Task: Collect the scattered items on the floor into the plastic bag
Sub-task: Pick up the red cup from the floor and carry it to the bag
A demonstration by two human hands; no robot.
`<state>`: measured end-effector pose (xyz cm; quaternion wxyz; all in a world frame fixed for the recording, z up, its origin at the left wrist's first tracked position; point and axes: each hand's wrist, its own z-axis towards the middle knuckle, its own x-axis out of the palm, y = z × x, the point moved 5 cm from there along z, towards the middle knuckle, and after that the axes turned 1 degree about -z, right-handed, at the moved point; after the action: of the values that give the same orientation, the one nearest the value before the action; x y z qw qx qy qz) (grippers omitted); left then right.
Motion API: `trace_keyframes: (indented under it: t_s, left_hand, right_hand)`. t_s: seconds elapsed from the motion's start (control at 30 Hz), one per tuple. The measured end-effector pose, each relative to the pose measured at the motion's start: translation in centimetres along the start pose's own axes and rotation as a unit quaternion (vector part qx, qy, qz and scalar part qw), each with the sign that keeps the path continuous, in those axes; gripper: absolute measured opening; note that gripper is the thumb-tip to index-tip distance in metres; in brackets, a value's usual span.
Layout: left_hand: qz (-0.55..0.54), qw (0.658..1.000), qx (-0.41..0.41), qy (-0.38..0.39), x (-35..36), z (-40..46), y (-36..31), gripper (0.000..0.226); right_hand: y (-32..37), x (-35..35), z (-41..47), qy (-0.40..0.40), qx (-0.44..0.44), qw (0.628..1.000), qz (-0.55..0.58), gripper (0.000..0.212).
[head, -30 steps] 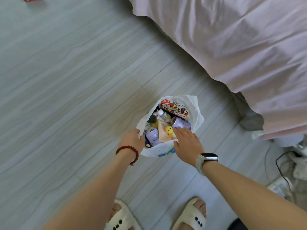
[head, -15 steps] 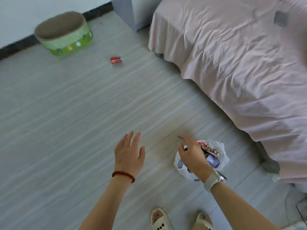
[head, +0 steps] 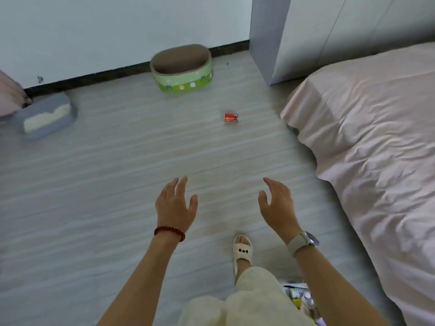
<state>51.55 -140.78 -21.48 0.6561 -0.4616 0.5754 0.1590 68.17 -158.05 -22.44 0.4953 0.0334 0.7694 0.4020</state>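
— Red, that small packet (head: 231,118) lying on the floor (head: 94,184) above centre of the frame: is that the one you are facing?

— Yes. It is sitting alone on the pale wood-grain boards, well apart from both your hands, between the green oval pet bed (head: 181,69) near the top and the corner of the pink-sheeted bed (head: 364,137) at the right.

— And what are your hands doing?

— Your left hand (head: 175,209), with the red bead bracelet (head: 170,232) at its wrist, is hovering over the floor with fingers spread, grasping nothing. Your right hand (head: 279,209), with the watch (head: 303,241), is likewise released, its fingers loosely curved and empty.

— Where is the plastic bag sitting?

— The plastic bag (head: 300,294) is peeking out at the lower right of the frame, between your right forearm and your trouser leg, beside the bed. You are seeing only part of it, with blurred items inside.

— Anything else on the floor?

— A grey tray (head: 47,115) is resting at the upper left near the wall, and your sandalled foot (head: 242,249) is standing below centre.
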Motion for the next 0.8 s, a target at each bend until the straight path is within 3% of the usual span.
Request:
trace_keyframes:
  t_s: [0.13, 0.43, 0.8]
  left_hand:
    - [0.007, 1.000, -0.020, 0.006, -0.7, 7.6, -2.1, 0.054]
    - [0.024, 0.998, -0.051, 0.012, -0.2, 28.0, -3.5, 0.056]
    - [0.073, 0.990, 0.009, 0.117, 3.3, 60.6, -6.1, 0.057]
  right_hand:
    - [2.5, -1.5, 10.2, 0.028, -0.061, 0.996, -0.050, 0.043]
    - [7.2, -0.5, 30.5, 0.072, -0.087, 0.988, -0.106, 0.049]
    - [11.4, 3.1, 58.0, 0.112, 0.029, 0.991, -0.072, 0.049]
